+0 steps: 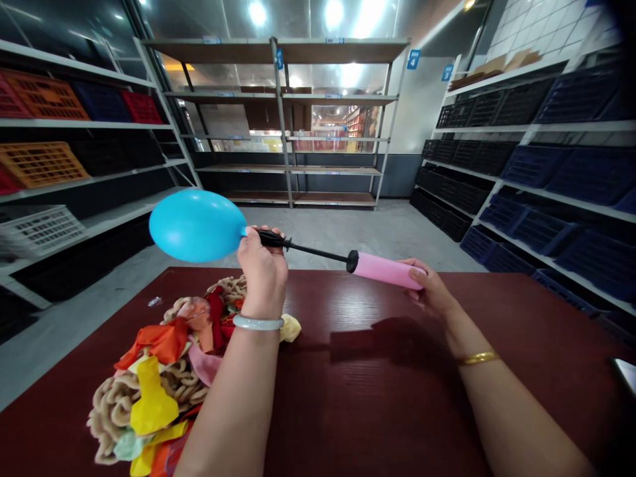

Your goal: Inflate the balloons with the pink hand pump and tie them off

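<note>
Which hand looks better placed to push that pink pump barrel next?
Likely the right hand: it grips the outer end of the pink barrel, while the left hand holds the blue balloon at the pump's black end.

Looks like a storeroom or small warehouse. Furnished straight ahead with a metal rack (281,119), tagged with small shelf labels (334,96) and flanked by a blue sign (413,59) numbered 4. Lined with shelved plastic crates: dark blue crates (591,175) and black crates (481,158) rightward, orange crates (47,94) leftward.

The inflated balloon (197,226) is blue, the pump (387,270) pink and black.
</note>
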Tool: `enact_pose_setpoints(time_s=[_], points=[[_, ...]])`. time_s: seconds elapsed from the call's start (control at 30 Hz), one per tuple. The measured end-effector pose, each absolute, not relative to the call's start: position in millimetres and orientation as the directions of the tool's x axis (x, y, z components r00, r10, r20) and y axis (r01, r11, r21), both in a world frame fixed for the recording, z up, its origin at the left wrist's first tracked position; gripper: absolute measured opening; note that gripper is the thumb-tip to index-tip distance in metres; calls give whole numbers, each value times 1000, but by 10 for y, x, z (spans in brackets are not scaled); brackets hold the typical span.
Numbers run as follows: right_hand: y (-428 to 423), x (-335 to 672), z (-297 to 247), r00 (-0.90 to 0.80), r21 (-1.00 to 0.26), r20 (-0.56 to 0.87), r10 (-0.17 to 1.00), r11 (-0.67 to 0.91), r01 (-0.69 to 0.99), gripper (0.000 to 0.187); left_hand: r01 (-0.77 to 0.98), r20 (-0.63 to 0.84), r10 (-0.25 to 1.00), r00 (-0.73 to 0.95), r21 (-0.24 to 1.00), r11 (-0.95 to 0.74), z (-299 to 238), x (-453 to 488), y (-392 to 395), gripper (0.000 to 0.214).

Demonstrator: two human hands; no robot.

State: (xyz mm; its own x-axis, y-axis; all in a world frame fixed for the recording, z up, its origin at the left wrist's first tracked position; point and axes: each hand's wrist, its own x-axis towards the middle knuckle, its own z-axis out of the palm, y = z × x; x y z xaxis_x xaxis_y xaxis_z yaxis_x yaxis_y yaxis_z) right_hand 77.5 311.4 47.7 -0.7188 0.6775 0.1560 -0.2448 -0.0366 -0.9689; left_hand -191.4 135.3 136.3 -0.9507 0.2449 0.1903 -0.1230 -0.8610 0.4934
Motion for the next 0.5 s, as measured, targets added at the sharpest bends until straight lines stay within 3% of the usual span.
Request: enact_pose_setpoints(time_s=[0.23,0.5], points=[[3166,828,480,-692,-952,200,694,-30,-305,28,-165,227,294,-929,458,-874,1247,-1682,1513,16],[2812,521,448,-708,-945,159,688,-102,-311,31,-268,171,392,-904,490,-830,1127,-1182,1756,20]])
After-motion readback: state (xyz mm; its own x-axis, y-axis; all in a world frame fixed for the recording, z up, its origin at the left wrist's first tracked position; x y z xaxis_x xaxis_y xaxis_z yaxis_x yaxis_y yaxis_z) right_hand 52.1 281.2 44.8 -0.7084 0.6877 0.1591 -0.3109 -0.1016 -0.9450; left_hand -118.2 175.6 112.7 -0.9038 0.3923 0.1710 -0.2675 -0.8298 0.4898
